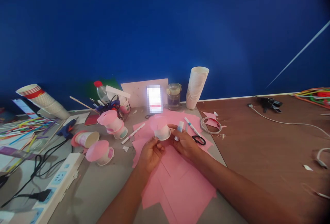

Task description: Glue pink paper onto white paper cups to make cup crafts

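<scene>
Cup: the short white cup [162, 134] is held between the two hands, over the pink paper [177, 189], its rim toward the person and a pink disc [158, 122] at its far end.
Left hand: the left hand [152, 153] pinches the cup near its rim with thumb and fingers, a light grip that likely steadies the cup without crushing its thin wall.
Right hand: the right hand [183, 142] grasps a small white-and-blue tube [179, 130], kept upright beside the cup; its fingers reach to the cup's side, perhaps as a second support. Glare and the cup itself make it hard to tell how far those fingers touch.
Pink paper: sheets overlap beneath both hands, probably laid there to be near and to cover the tabletop.
Markers and scissors: one marker [133, 133] lies left of the cup, another [191, 125] to its right, and the scissors [198, 140] rest just beyond the right hand, seemingly within easy reach.
Pink-topped cups: three groups [99, 151] stand or lie to the left, apparently set aside from the working space.
Phone: a bright screen [154, 99] stands upright behind the cup, facing the person, presumably for easy viewing.
</scene>
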